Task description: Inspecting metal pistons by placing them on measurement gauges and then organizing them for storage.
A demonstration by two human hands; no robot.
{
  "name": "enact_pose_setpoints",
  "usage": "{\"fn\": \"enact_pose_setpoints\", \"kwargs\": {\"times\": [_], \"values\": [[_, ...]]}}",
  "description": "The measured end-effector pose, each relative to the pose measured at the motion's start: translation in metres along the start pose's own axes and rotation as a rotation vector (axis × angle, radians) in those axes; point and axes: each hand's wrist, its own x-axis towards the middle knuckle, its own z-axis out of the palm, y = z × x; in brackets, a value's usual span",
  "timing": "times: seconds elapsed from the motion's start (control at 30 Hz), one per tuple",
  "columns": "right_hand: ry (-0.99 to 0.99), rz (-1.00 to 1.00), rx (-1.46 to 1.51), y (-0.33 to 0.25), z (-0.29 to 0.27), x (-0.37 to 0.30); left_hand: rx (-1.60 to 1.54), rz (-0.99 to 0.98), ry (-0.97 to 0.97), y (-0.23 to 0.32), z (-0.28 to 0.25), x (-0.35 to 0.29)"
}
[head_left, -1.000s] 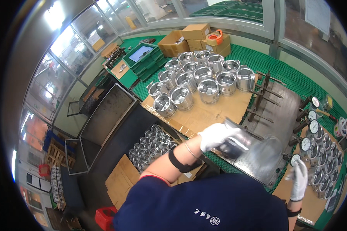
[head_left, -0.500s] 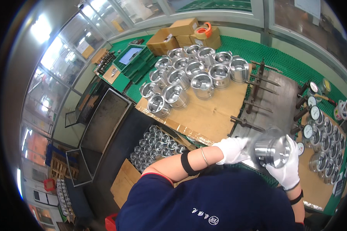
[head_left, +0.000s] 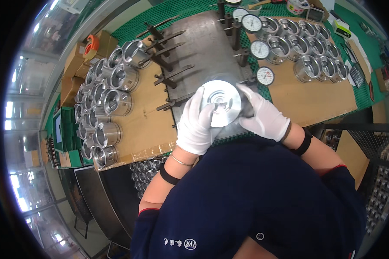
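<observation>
A silver metal piston (head_left: pixel 222 103) is held between my two white-gloved hands at the near edge of the metal plate (head_left: pixel 203 47). Its round crown, with a ringed recess, faces up toward me. My left hand (head_left: pixel 196 121) grips its left side, thumb over the crown's edge. Around the right side curl the fingers of my right hand (head_left: pixel 261 113). The piston's underside is hidden. Close beyond the right hand is a dial gauge (head_left: pixel 265 76) on the right side of the plate; rods on stands (head_left: pixel 170 82) line its left side.
Several pistons (head_left: pixel 116 101) stand on cardboard (head_left: pixel 153 125) at the left. More pistons (head_left: pixel 307 68) stand on another cardboard sheet (head_left: pixel 307 101) at the right. Further dial gauges (head_left: pixel 251 23) line the plate's right side. An orange tape dispenser (head_left: pixel 91 46) and green crates (head_left: pixel 68 129) are at the far left.
My view has swung to the right. The piston, earlier held with its side showing, has been turned so its crown faces up, and both hands now grip it over the plate's near edge.
</observation>
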Motion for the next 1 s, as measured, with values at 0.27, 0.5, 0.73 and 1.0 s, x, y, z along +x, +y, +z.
{"fn": "enact_pose_setpoints", "kwargs": {"times": [0.27,0.5,0.73,1.0], "values": [[-0.193,0.442,0.587,0.025,0.011,-0.004,-0.06,-0.063,-0.02,0.004,0.021,0.029],[-0.198,0.519,0.715,0.025,0.008,0.004,-0.145,-0.063,-0.016,-0.007,0.028,0.035],[-0.175,0.46,0.526,0.035,0.01,0.006,-0.139,-0.066,-0.004,-0.011,0.03,0.037],[-0.138,0.466,0.658,0.035,0.015,0.005,-0.186,-0.075,0.015,-0.01,0.034,0.037]]}}
